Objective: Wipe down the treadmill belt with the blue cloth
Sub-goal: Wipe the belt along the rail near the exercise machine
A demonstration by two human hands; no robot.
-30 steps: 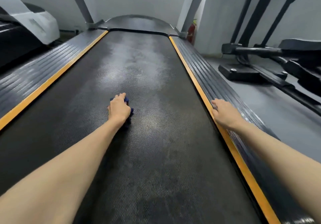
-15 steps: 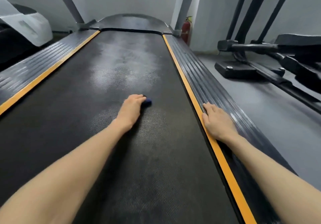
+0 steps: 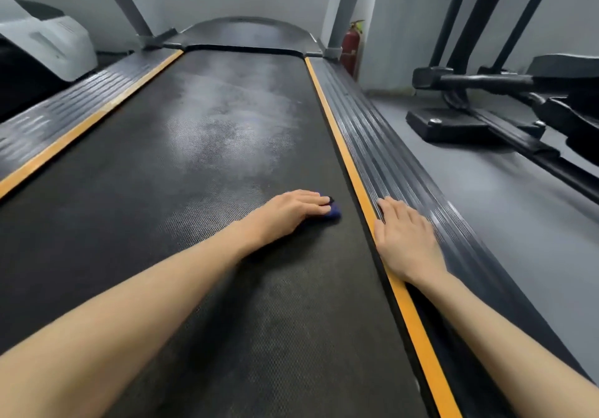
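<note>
The black textured treadmill belt (image 3: 201, 190) runs away from me, with a pale dusty patch in its middle and far part. My left hand (image 3: 288, 211) presses the blue cloth (image 3: 334, 212) flat on the belt near its right edge; only a small corner of the cloth shows past my fingers. My right hand (image 3: 405, 239) lies flat, fingers apart, on the orange strip and ribbed right side rail (image 3: 382, 145), holding nothing.
The left side rail (image 3: 64, 116) has the same orange strip. Two grey uprights and the motor cover (image 3: 246, 33) stand at the far end. A red fire extinguisher (image 3: 351, 46) is behind the right upright. Another exercise machine (image 3: 505, 106) stands on the grey floor to the right.
My left hand has slid the blue cloth across the belt from its middle to near the right edge. My right hand stays on the right rail.
</note>
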